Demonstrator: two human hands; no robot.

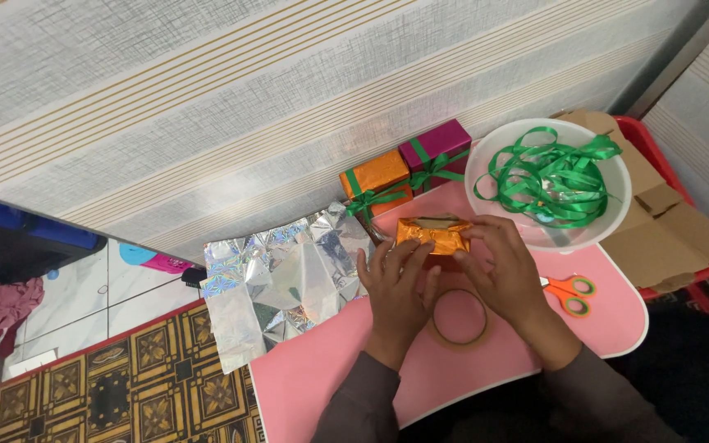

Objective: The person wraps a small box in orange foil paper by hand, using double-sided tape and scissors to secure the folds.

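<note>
- Orange foil covers a small box (434, 234) near the far edge of the pink table (322, 377), held between both hands, its top flap showing a bare strip where the foil edges have not met.
- Left hand (394, 285) — fingers curled against the box's near-left side, pressing the foil down. Right hand (502, 267) clasps the right end, fingertips on the fold.
- Risk: the foil looks stiff and springy; any easing of pressure would likely let the end fold reopen.
- Roll of clear tape (458, 318) lies flat just below the hands. Neither hand is free, so reaching for it means releasing one fold — probable cause of slippage.
- Orange-handled scissors (569, 293) lie just beside the right wrist; a sideways sweep could knock them.
- White bowl (548, 182) of loose green ribbon (550, 174) sits close behind the right hand, overhanging cardboard (666, 230); a nudge may tip it.
- Two finished gifts — orange (375, 182) and magenta (436, 146) — stand at the wall.
- Crumpled silver holographic sheet (276, 283) overhangs the table's left edge and could slide off.
</note>
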